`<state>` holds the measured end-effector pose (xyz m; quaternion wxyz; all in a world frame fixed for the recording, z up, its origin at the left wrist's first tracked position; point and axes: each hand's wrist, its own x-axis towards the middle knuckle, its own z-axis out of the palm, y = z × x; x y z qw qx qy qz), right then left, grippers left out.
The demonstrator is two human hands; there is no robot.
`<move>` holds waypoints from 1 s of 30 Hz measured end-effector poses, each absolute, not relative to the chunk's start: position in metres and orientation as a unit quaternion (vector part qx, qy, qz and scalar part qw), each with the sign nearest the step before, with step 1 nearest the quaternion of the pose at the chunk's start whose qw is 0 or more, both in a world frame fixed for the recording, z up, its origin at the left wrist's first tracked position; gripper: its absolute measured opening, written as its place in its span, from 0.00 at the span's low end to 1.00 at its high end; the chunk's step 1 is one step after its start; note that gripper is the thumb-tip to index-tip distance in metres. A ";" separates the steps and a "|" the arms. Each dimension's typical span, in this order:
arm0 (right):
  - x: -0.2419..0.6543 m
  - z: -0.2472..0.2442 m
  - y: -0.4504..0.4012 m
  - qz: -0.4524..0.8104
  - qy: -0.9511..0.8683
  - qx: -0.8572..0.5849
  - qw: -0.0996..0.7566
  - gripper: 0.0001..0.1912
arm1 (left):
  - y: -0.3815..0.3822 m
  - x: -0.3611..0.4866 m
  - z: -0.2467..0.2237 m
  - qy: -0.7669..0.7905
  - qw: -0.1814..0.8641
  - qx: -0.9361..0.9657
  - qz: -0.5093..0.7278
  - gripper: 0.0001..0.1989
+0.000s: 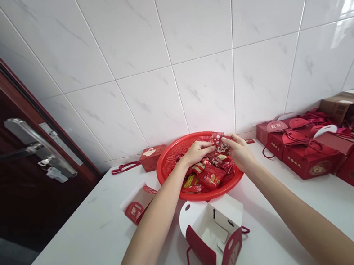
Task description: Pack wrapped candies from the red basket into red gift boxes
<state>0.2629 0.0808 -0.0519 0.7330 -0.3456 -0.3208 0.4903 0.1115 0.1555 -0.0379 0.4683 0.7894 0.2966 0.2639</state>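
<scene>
Both hands are over a red plastic basket that holds several red and yellow snack packets. My right hand pinches a red snack packet with white printing near the basket's far right side. My left hand touches the left edge of the same packet, with its thumb and fingers pressed together there. Nearer to me stands an open red gift box with a white inside, its flaps spread and a dark red cord hanging at its side. Its inside shows no packets.
Closed red gift boxes are grouped at the right, beside a brown carton with red ribbons. A small red box and a box lying open are left of the basket. A tiled wall rises behind the white table.
</scene>
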 end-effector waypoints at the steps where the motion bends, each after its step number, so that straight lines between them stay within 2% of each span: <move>1: 0.263 -0.053 0.082 0.487 -0.317 -0.345 0.737 0.17 | 0.155 0.112 -0.038 0.304 0.454 0.798 0.254 0.12; 8: 0.264 -0.057 0.087 0.457 -0.277 -0.349 0.770 0.18 | 0.158 0.107 -0.045 0.415 0.329 0.842 0.103 0.20; 13: 0.262 -0.056 0.085 0.465 -0.284 -0.356 0.759 0.18 | 0.164 0.103 -0.051 0.474 0.254 0.843 -0.008 0.36; 16: 0.262 -0.055 0.084 0.467 -0.289 -0.358 0.755 0.19 | 0.164 0.105 -0.048 0.492 0.236 0.837 -0.051 0.40; 19: 0.263 -0.055 0.084 0.470 -0.290 -0.359 0.752 0.20 | 0.162 0.106 -0.045 0.493 0.232 0.837 -0.054 0.33; 22: 0.263 -0.054 0.084 0.476 -0.291 -0.359 0.748 0.21 | 0.164 0.105 -0.043 0.493 0.238 0.836 -0.035 0.14; 24: 0.263 -0.052 0.083 0.480 -0.293 -0.359 0.745 0.21 | 0.166 0.102 -0.043 0.499 0.251 0.829 -0.021 0.05; 30: 0.262 -0.048 0.077 0.488 -0.300 -0.362 0.735 0.22 | 0.165 0.090 -0.041 0.485 0.358 0.792 0.097 0.06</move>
